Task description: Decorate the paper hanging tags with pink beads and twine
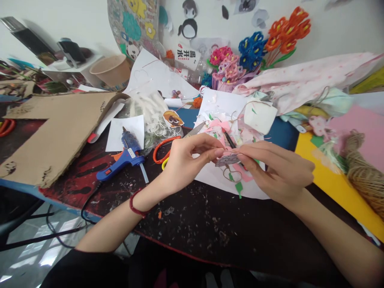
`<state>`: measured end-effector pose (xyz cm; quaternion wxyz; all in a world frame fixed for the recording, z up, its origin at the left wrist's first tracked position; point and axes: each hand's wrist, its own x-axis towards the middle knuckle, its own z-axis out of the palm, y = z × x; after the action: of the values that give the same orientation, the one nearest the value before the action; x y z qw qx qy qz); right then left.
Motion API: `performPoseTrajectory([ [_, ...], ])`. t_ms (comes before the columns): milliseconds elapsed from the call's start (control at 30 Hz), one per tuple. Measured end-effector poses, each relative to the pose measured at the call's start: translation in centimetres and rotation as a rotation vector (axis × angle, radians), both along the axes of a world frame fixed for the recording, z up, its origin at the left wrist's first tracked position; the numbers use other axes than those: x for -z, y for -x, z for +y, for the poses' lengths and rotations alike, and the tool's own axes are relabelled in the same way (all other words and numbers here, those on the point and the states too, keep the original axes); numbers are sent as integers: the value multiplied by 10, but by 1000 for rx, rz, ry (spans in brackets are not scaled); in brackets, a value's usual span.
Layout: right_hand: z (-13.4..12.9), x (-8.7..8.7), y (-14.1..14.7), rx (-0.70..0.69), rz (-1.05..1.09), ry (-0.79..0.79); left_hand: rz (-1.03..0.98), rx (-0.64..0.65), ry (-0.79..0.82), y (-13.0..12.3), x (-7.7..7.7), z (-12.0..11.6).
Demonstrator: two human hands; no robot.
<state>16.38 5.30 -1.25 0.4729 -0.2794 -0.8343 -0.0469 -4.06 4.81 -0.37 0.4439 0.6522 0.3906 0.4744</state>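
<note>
Near the middle of the view, a small grey-white patterned piece (228, 160) is held between both hands. My left hand (190, 160) pinches its left edge between thumb and fingers. On the right edge, my right hand (274, 168) is closed in a pinch too. A loop of thin brown twine (232, 175) and a green paper leaf (239, 189) hang just below the piece. Behind the hands lie pink paper scraps (220, 126) and a dark pen (229, 139) on white paper (207, 174). Orange-handled scissors (163, 150) lie beside my left hand.
A blue glue gun (121, 160) rests on white paper at the left, near cut cardboard (63, 124). Yellow paper (330, 184) and a twine bundle (364, 172) lie at the right. Pipe-cleaner flowers (252, 50) stand at the back. The dark table's front edge (192, 254) crosses below.
</note>
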Motion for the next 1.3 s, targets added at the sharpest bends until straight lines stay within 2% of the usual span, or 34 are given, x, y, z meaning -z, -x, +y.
performPoseTrajectory([
  [100,1,1,-2,-21,-2,-30,96,-52,-125,0,2,0],
  [233,1,2,-3,-23,-10,-27,168,-68,-194,0,4,-1],
  [600,-1,1,-1,-42,-14,-26,192,-66,-228,1,2,-4],
  [767,-3,-1,-1,-59,-19,-29,129,-43,-161,0,2,-4],
  [933,-3,0,-1,-65,-21,-35,83,54,-84,1,0,0],
  [1033,-3,1,-1,-50,-5,-23,124,78,-133,5,1,3],
  [1133,-4,0,-2,-44,14,2,169,38,-187,8,1,4],
  [1200,-4,0,-2,-50,25,22,144,4,-205,9,0,5],
  [1300,-4,1,-3,-51,30,32,105,29,-217,9,-3,4],
])
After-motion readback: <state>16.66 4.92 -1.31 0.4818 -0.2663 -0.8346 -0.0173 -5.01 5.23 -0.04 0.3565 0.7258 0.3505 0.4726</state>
